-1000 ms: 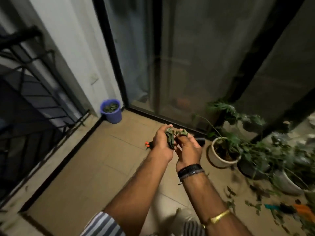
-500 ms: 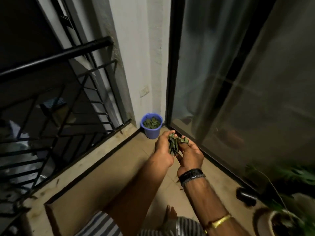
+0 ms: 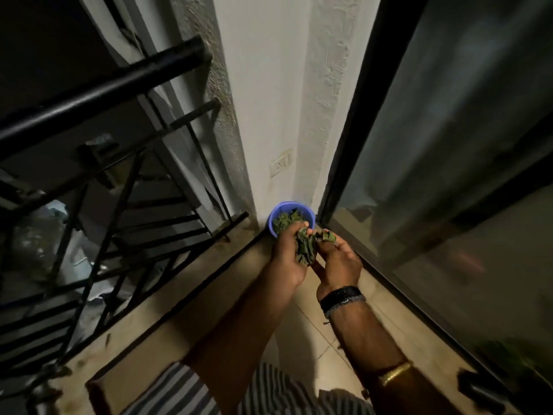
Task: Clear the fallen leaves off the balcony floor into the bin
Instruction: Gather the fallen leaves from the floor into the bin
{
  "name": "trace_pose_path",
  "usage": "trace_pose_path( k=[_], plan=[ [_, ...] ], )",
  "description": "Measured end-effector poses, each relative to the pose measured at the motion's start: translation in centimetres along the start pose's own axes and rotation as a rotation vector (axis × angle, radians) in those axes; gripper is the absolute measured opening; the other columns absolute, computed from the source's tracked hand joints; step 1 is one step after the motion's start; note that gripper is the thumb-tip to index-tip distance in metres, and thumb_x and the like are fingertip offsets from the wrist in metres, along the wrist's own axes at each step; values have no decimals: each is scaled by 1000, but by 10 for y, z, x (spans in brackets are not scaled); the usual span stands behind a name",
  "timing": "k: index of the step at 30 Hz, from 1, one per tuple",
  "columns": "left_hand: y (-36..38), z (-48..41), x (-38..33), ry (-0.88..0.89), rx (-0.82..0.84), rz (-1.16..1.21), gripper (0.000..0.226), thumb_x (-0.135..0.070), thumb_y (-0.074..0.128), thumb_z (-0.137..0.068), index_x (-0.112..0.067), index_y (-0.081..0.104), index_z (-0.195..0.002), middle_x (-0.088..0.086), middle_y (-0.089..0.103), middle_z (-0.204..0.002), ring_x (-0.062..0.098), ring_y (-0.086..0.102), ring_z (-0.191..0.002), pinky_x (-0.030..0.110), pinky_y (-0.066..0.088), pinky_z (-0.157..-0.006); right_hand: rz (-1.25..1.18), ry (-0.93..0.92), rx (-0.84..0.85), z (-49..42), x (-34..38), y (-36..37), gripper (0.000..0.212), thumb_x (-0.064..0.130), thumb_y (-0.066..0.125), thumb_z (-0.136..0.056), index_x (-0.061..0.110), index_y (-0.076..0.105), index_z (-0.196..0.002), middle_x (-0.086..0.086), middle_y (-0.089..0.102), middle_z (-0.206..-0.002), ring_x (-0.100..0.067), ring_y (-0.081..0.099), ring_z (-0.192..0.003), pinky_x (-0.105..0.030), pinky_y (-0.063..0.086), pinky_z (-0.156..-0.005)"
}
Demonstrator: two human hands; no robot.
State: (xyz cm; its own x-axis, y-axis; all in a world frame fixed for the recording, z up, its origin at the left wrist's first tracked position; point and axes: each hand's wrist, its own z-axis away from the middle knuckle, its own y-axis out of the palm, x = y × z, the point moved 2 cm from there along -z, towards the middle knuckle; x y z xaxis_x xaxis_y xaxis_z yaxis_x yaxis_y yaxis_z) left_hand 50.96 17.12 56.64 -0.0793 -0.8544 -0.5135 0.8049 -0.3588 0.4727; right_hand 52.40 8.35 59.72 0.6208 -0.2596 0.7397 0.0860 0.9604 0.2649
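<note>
A small blue bin [image 3: 273, 213] stands in the far corner of the balcony, where the white wall meets the glass door. Green leaves lie inside it. Both my hands are raised together just in front of the bin, its near rim hidden behind them. My left hand [image 3: 288, 256] and my right hand [image 3: 338, 262] are cupped side by side and grip a bunch of green leaves [image 3: 306, 247] between them, fingers curled round it. A dark band sits on my right wrist.
A black metal railing [image 3: 98, 94] runs along the left over a low ledge [image 3: 185, 283]. The dark-framed glass sliding door [image 3: 449, 145] closes the right side. A wall socket [image 3: 280, 163] sits above the bin. A dark object [image 3: 478, 390] lies on the floor at lower right.
The view has swung left and closed in on the corner. The blue bin has gone from far left to just beyond my hands. Both hands still hold the leaves.
</note>
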Motion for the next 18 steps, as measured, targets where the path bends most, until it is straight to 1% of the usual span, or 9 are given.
trace_pose_path(
  k=[4, 6, 7, 10, 12, 14, 16, 17, 18],
  plan=[
    [4, -84, -35, -118, -47, -107, 44, -22, 67, -84, 3, 65, -121, 14, 67, -96, 26, 65, -84, 32, 54, -71, -32, 99, -48, -62, -11, 47, 24, 0, 59, -91, 5, 70, -112, -12, 73, -104, -23, 68, -98, -36, 57, -71],
    [4, -127, -45, -144, -54, -130, 44, -22, 65, -87, 3, 62, -123, 14, 63, -96, 25, 64, -85, 34, 53, -76, -22, 142, -60, -100, -18, 67, 21, 1, 58, -93, 6, 70, -108, -13, 72, -106, -23, 68, -99, -37, 56, -71],
    [4, -141, -50, -164, -39, -135, 39, -22, 62, -91, 3, 61, -121, 14, 61, -95, 24, 62, -85, 35, 51, -77, -22, 157, -66, -115, -21, 74, 19, 1, 58, -93, 9, 71, -104, -13, 72, -106, -22, 68, -99, -37, 56, -72],
    [-3, -209, -51, -240, -50, -152, 29, -20, 53, -97, -1, 60, -117, 15, 59, -96, 26, 59, -86, 35, 48, -75, -27, 238, -101, -182, -44, 92, 18, 2, 61, -92, 12, 72, -102, -12, 73, -109, -25, 68, -103, -41, 57, -75],
    [-10, -257, -49, -260, -115, -181, 36, -20, 57, -94, 0, 60, -123, 18, 63, -105, 29, 63, -88, 35, 51, -72, -7, 296, -141, -230, -67, 99, 20, 2, 61, -90, 13, 72, -103, -11, 74, -108, -26, 67, -105, -39, 57, -72],
    [-21, -310, -41, -240, -198, -226, 52, -24, 68, -84, -2, 58, -130, 21, 67, -114, 32, 67, -93, 36, 54, -69, 17, 343, -160, -279, -91, 106, 24, 1, 58, -89, 14, 73, -102, -9, 74, -106, -26, 67, -105, -39, 57, -70],
    [-25, -358, -31, -235, -252, -252, 73, -31, 74, -67, -6, 56, -133, 22, 67, -120, 36, 68, -103, 42, 58, -77, 52, 372, -156, -329, -111, 110, 27, 1, 55, -88, 16, 73, -103, -7, 74, -103, -25, 67, -103, -39, 58, -71],
    [-27, -379, -27, -243, -263, -245, 78, -34, 74, -63, -8, 55, -134, 21, 67, -120, 37, 67, -106, 48, 58, -84, 88, 378, -146, -353, -120, 112, 28, 2, 55, -87, 16, 72, -105, -7, 73, -101, -25, 67, -101, -39, 57, -71],
    [-30, -401, -20, -248, -264, -253, 78, -37, 75, -65, -10, 54, -136, 20, 66, -121, 38, 66, -108, 52, 55, -90, 128, 386, -145, -377, -130, 111, 30, 3, 54, -88, 16, 71, -109, -7, 72, -100, -25, 66, -98, -38, 58, -69]
  ],
)
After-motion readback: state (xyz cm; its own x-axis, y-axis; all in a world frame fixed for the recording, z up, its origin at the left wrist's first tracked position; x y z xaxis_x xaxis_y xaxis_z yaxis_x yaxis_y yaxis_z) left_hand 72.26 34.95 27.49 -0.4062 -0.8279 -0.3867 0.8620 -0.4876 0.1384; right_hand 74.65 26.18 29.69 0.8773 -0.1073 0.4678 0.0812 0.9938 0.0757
